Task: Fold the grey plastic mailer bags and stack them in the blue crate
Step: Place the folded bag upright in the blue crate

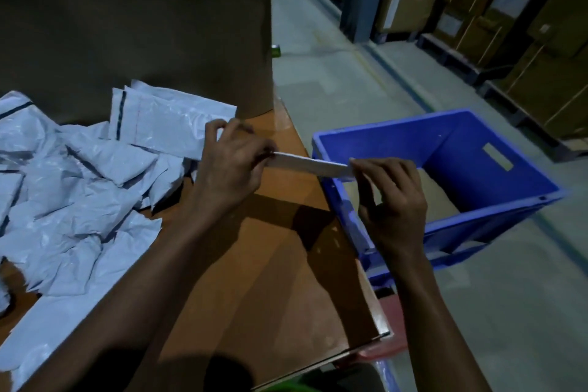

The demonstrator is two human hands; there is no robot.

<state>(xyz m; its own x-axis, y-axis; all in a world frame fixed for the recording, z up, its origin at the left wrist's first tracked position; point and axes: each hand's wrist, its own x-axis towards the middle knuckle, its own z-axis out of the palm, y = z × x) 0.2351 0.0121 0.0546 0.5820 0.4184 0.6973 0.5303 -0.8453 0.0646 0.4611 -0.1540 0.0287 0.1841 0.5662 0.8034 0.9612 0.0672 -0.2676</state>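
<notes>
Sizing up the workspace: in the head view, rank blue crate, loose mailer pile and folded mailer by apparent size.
Largest, unranked: loose mailer pile and blue crate look alike; pile cut by frame.
Smallest: folded mailer, seen edge-on.

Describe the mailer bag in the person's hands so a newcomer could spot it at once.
Start at the blue crate beside the brown table. Over its table-side rim, the left hand and right hand pinch the ends of one folded mailer. Unlike the crumpled pile on the table, it is a flat, narrow strip held in the air.
</notes>
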